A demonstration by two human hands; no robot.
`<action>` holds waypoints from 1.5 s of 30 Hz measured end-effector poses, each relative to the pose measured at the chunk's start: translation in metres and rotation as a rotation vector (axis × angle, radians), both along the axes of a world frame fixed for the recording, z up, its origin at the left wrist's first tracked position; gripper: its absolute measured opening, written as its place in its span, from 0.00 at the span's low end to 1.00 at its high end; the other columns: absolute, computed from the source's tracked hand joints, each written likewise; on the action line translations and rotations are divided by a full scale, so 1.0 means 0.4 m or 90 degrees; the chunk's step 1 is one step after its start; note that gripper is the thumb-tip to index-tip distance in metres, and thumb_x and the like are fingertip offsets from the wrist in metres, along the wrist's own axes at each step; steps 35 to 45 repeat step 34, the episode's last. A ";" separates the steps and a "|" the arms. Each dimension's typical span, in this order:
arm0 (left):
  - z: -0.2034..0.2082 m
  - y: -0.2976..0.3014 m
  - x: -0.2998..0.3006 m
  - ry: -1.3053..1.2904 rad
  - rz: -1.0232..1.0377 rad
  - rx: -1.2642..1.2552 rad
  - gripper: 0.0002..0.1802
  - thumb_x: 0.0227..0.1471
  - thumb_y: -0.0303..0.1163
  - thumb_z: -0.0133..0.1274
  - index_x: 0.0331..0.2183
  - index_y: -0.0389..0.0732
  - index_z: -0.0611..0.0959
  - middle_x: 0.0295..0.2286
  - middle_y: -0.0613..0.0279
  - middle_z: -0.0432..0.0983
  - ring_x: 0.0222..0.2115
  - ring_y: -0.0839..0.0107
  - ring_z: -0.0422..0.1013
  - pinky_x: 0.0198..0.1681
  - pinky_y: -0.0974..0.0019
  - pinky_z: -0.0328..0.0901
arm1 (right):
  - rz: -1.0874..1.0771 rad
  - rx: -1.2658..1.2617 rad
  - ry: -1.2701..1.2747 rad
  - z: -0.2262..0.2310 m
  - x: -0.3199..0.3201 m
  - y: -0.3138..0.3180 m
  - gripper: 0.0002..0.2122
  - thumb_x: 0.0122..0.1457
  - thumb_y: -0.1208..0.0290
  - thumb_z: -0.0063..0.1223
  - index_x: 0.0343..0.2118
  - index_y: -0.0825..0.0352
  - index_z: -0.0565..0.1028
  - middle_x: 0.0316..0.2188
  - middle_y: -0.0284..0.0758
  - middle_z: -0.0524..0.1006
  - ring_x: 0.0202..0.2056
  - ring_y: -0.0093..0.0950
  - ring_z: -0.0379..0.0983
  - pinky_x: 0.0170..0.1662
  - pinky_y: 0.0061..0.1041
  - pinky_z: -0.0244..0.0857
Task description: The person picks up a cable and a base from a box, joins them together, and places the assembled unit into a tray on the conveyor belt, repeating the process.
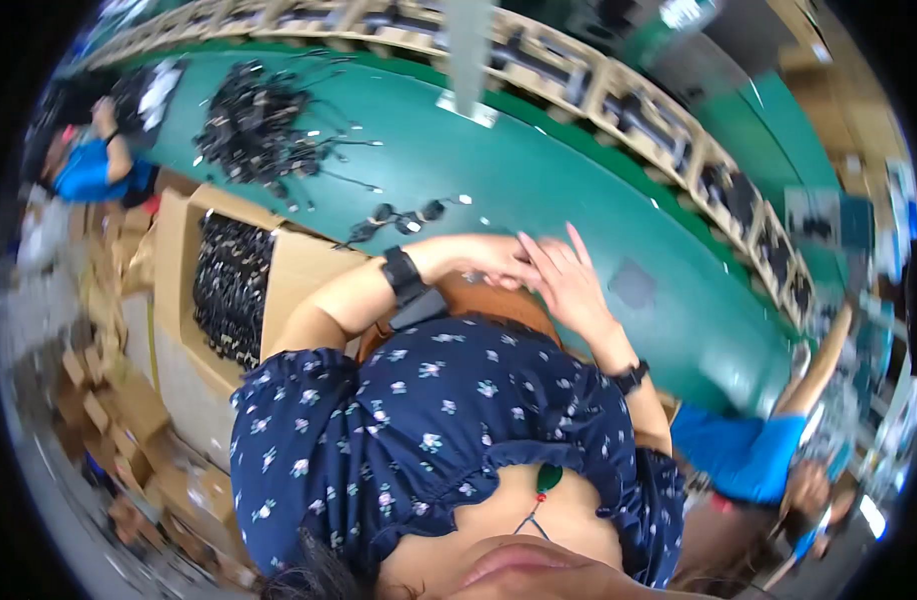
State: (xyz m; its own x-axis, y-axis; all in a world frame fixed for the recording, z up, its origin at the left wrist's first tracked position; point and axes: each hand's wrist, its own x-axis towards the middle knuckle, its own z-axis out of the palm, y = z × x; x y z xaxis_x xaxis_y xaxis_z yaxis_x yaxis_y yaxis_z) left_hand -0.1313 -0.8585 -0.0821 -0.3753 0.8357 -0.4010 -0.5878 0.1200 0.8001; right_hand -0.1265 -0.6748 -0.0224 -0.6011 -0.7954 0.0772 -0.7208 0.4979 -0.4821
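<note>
Resting together at the near edge of the green table (539,190), left hand (494,260) and right hand (569,285) overlap, open-fingered, gripping nothing; nearest black cables (394,220) look light, floppy, best pinched at plugs.

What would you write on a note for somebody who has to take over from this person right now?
Left hand: empty as far as shows, resting at the near edge of the green table, touching the right hand.
Right hand: open, fingers spread, lying against the left hand; nothing visibly held.
Things: a few black cable pieces lie on the table just beyond the hands; a big heap of black cables sits farther back to the left; a cardboard box at the left holds more.
Done: cannot tell.
Left: the loose pieces and the heap lie untouched.
</note>
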 end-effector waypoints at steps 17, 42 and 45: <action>-0.212 -0.373 0.168 0.469 0.283 -1.055 0.12 0.47 0.31 0.41 0.37 0.42 0.71 0.37 0.52 0.65 0.41 0.57 0.63 0.41 0.55 0.61 | -0.190 -0.039 -0.316 -0.227 -0.059 0.080 0.11 0.54 0.73 0.44 0.40 0.69 0.65 0.23 0.36 0.74 0.26 0.32 0.72 0.31 0.30 0.63; -0.104 -0.239 -0.025 0.593 0.511 -0.777 0.14 0.50 0.39 0.44 0.35 0.42 0.64 0.38 0.47 0.66 0.33 0.50 0.68 0.32 0.55 0.65 | -0.465 -0.045 -0.325 -0.186 -0.080 0.135 0.16 0.58 0.67 0.41 0.48 0.66 0.64 0.29 0.40 0.76 0.29 0.37 0.73 0.32 0.31 0.64; -0.104 -0.239 -0.025 0.593 0.511 -0.777 0.14 0.50 0.39 0.44 0.35 0.42 0.64 0.38 0.47 0.66 0.33 0.50 0.68 0.32 0.55 0.65 | -0.465 -0.045 -0.325 -0.186 -0.080 0.135 0.16 0.58 0.67 0.41 0.48 0.66 0.64 0.29 0.40 0.76 0.29 0.37 0.73 0.32 0.31 0.64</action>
